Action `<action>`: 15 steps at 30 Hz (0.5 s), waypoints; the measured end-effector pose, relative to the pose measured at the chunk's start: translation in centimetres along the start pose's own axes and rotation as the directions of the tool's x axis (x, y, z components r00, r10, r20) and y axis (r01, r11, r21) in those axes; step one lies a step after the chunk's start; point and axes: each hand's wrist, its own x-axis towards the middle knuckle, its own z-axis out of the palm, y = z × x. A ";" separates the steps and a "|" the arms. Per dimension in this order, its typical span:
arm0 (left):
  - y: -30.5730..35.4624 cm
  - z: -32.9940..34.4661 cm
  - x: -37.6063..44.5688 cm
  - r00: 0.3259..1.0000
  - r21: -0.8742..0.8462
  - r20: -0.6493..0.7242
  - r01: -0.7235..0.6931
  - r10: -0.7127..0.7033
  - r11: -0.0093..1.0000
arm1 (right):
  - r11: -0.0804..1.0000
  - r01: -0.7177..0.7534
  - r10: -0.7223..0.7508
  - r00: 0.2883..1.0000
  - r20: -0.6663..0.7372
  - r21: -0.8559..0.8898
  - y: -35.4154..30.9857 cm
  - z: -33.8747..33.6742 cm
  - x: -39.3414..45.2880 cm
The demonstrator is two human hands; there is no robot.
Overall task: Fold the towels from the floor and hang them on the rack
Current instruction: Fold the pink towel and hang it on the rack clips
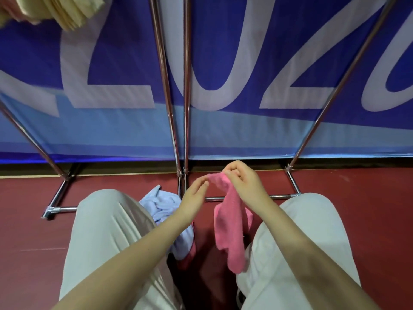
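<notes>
Top left corner there's a yellow towel (55,10) bunched up high, looks like it's draped over the rack, though the bar it sits on is out of view. Below that, the chrome rack (165,86) has its poles running down to feet on the red floor (357,220), with a big blue banner (223,63) with pale lettering right behind it.

Moving in, the person is crouched with knees apart in light trousers (105,231). Tucked against the left knee is a pale blue towel (161,204) in a crumpled heap on the floor, and there's a bit of another pink cloth (190,256) poking out under it, partly hidden by the left forearm.

The left hand (194,195) is up between the knees with fingers loosely extended, tips right at the top edge of the pink towel (230,224). Honestly can't tell if it's actually pinching the cloth or just touching it.

The right hand (243,182) definitely has it though: thumb and fingers curled and pinching the upper corner of the pink towel. The towel hangs down from that pinch in a long rumpled strip, lifted off the floor, its lower end dangling just beside the right knee, in front of the rack's low crossbar.
</notes>
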 end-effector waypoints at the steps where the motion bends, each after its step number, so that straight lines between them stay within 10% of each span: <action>1: 0.1 0.4 0.0 0.999 -0.025 0.027 -0.029 0.030 0.999 | 1.000 -0.005 0.005 1.000 0.005 0.019 0.0 0.1 0.0; 9: 0.9 1.6 0.0 0.992 -0.110 0.119 -0.020 0.034 0.994 | 0.991 -0.091 0.096 0.995 -0.042 0.099 1.1 0.5 0.8; 15: 2.8 1.7 0.5 0.994 -0.067 -0.082 -0.079 0.073 0.995 | 0.980 -0.179 0.189 0.973 -0.135 0.084 2.8 0.2 1.6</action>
